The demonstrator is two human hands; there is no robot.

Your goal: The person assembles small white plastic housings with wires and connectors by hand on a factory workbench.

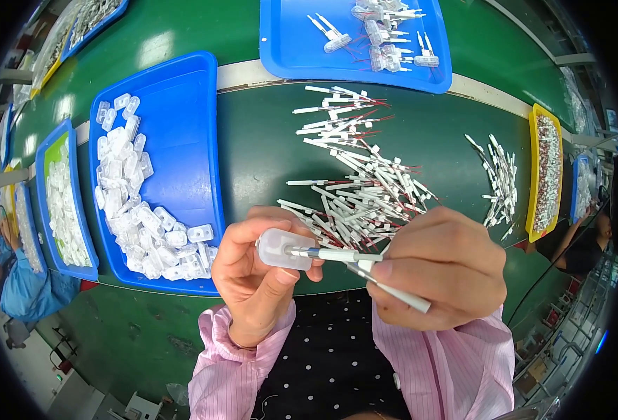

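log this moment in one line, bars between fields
left hand: holds clear housing | right hand: holds white-tubed part, tip at housing | blue tray: more housings

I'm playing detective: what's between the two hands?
In the head view: white tubes in the right hand, reaching the left hand's translucent plastic housing.

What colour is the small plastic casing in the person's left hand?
The casing is translucent whitish, nearly colourless; it shows in the head view.

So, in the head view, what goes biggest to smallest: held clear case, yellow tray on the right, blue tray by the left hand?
Largest: blue tray
Next: yellow tray
Smallest: clear case, even held nearer the camera
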